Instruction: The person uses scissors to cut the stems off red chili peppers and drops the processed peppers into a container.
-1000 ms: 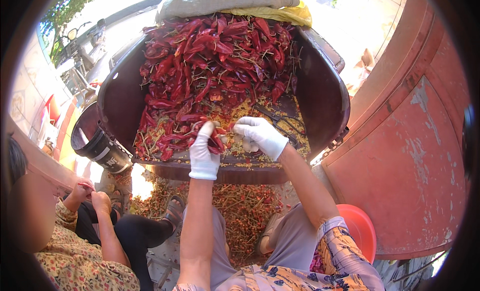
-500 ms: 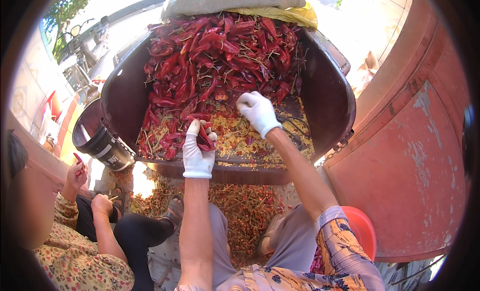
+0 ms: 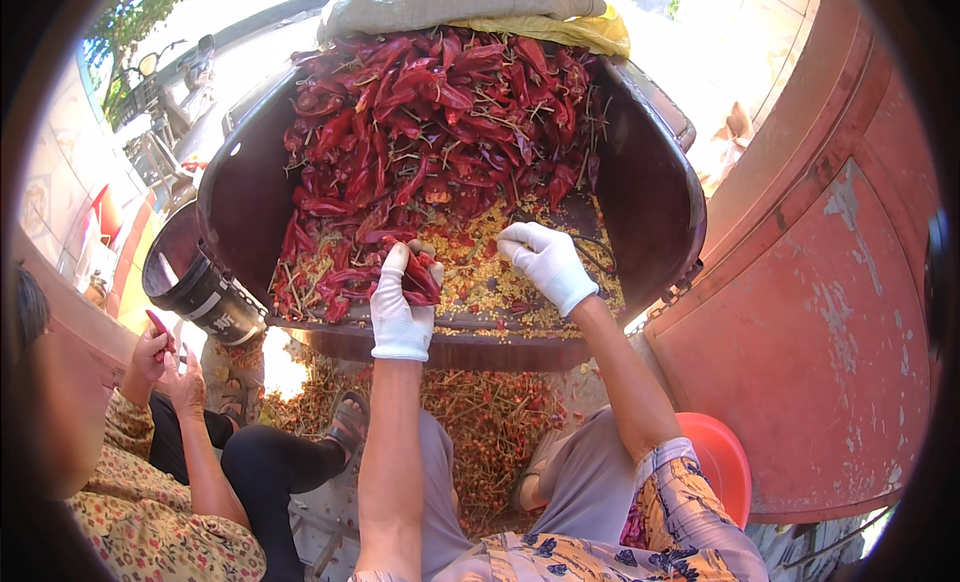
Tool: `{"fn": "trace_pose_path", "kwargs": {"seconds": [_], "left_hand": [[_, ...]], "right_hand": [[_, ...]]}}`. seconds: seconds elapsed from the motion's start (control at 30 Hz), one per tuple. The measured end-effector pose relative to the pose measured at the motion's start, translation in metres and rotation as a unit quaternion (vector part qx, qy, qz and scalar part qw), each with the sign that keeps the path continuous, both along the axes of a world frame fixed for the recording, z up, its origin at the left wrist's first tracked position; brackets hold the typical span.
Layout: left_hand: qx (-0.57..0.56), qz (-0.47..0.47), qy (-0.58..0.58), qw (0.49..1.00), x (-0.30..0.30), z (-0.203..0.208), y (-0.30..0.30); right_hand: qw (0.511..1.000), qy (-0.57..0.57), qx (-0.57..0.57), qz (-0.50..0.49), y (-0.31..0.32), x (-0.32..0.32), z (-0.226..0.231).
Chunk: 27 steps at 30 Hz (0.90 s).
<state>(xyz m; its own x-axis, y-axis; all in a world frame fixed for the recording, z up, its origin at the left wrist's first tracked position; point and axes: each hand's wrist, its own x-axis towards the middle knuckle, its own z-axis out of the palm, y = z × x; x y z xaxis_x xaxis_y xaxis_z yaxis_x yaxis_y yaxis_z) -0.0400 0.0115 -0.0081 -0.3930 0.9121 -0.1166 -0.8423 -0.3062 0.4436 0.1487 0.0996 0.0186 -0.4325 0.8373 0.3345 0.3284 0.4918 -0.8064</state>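
My left hand [image 3: 401, 317], in a white glove, is closed around a few dried red chili peppers [image 3: 421, 277] at the front of a dark cart bed [image 3: 655, 172]. To its right, my white-gloved right hand [image 3: 550, 269] hovers over loose yellow seeds [image 3: 465, 297], its fingers curled together. Whatever those fingers pinch, if anything, is too small to name. Behind both hands rises a big heap of red chili peppers [image 3: 440, 107], some with pale stems.
A black bucket [image 3: 225, 312] hangs at the bed's left corner. Stems and scraps [image 3: 490, 412] litter the ground between my feet. At left sits a co-worker, whose hands [image 3: 170, 367] hold a red chili. A red basin [image 3: 715, 457] stands at right, beside a red metal panel [image 3: 800, 352].
My right hand has come back from the heap, rightward and nearer to me. The left hand still grips its chili peppers. The co-worker's two hands have drawn together.
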Motion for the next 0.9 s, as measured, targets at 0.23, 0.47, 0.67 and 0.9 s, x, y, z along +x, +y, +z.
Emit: {"fn": "trace_pose_path", "kwargs": {"seconds": [0.23, 0.47, 0.67, 0.9], "left_hand": [[0.027, -0.053, 0.039, 0.997, 0.014, 0.007, -0.001], [-0.036, 0.03, 0.05, 0.998, 0.023, 0.003, -0.004], [-0.042, 0.18, -0.048, 0.982, -0.007, 0.014, -0.01], [-0.079, 0.208, -0.019, 0.975, -0.013, 0.015, -0.007]], "right_hand": [[0.938, 0.159, -0.305, 0.052, -0.008, -0.009, 0.012], [0.96, 0.069, -0.249, 0.111, -0.046, -0.036, 0.03], [0.992, -0.009, 0.121, 0.02, -0.008, -0.072, 0.002], [0.955, -0.181, 0.237, 0.005, 0.021, -0.126, -0.019]]}}
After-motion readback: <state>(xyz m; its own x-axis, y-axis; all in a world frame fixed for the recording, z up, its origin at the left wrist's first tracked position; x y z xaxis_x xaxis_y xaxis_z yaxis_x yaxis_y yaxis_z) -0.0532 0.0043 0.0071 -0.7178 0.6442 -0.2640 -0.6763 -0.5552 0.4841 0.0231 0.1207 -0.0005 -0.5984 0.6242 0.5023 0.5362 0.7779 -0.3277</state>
